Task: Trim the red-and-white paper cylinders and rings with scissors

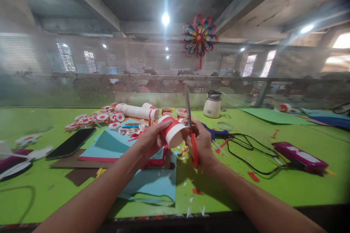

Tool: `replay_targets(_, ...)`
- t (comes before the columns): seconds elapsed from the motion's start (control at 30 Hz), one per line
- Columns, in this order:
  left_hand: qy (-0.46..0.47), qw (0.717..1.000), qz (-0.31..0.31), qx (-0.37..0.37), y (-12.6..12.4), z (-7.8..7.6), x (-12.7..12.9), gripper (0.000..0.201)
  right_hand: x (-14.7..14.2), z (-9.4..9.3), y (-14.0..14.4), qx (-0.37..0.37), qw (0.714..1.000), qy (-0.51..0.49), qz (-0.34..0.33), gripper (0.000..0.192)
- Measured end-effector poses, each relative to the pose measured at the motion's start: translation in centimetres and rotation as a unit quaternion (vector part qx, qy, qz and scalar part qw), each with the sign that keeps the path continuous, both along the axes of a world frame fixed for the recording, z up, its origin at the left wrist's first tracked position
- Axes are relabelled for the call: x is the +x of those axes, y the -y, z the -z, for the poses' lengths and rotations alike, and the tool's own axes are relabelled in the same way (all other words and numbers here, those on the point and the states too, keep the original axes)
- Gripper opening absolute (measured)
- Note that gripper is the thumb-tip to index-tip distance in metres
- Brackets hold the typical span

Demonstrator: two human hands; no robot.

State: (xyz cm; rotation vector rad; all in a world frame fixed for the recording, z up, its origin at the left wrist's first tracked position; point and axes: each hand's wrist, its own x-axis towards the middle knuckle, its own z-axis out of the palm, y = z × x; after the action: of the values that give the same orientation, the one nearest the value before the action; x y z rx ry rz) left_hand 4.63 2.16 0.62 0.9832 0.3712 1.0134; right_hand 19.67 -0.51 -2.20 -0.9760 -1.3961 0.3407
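My left hand [151, 139] grips a red-and-white paper cup [172, 131], held on its side above the green table [273, 185]. Its white bottom faces me. My right hand [202, 146] holds red-handled scissors [191, 131] with the blades pointing up, right beside the cup's rim. Sheets of blue, red and brown paper [128, 149] lie under my hands.
A stack of white cups [136, 111] and red-white paper discs [101, 118] lie at the back left. A black phone [71, 142] is at the left, a glue gun with black cable [246, 145] and a purple case [299, 156] at the right. A white kettle [212, 105] stands behind.
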Motion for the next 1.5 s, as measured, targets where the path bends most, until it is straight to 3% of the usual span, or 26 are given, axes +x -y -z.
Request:
replay_targets(0.17, 0.020, 0.999, 0.002, 0.041, -0.2, 0.1, -0.3, 0.025, -1.0, -0.2, 0.6, -0.082, 0.992, -0.082, -0.053, 0.037)
replay_targets(0.33, -0.023, 0.997, -0.010, 0.075, 0.2, -0.2, -0.2, 0.030, -0.5, -0.3, 0.6, -0.099, 0.986, -0.114, -0.069, 0.032)
replay_targets(0.57, -0.115, 0.990, -0.053, 0.066, -0.2, 0.5, -0.2, 0.028, 1.3, -0.1, 0.0, 0.050, 0.996, 0.038, 0.065, 0.034)
replay_targets(0.67, -0.139, 0.988, -0.033, 0.055, -0.6, 0.9, -0.6, 0.032, 1.4, -0.3, 0.4, 0.115, 0.981, 0.137, 0.072, 0.029)
replay_targets(0.77, -0.156, 0.986, -0.009, 0.063, -0.6, 0.9, -1.0, 0.033, 1.4, -0.6, 0.5, 0.118, 0.974, 0.191, 0.043, 0.027)
replay_targets(0.97, -0.098, 0.990, 0.008, 0.105, -0.3, 0.1, -1.2, 0.026, 1.4, -1.2, 0.3, 0.002, 1.000, 0.015, -0.008, 0.029)
replay_targets(1.13, -0.068, 0.989, -0.003, 0.128, -0.4, 0.1, -1.4, 0.023, 0.7, -1.3, 0.4, -0.118, 0.982, -0.122, -0.077, 0.038)
replay_targets(1.33, -0.119, 0.988, 0.057, 0.085, -0.5, -0.1, -1.7, 0.030, 0.9, -1.1, 0.4, -0.084, 0.992, -0.081, -0.038, 0.039)
replay_targets(1.5, -0.091, 0.991, 0.040, 0.088, -0.4, 0.0, -1.5, 0.027, 1.1, -1.3, 0.6, -0.048, 0.998, -0.035, -0.030, 0.035)
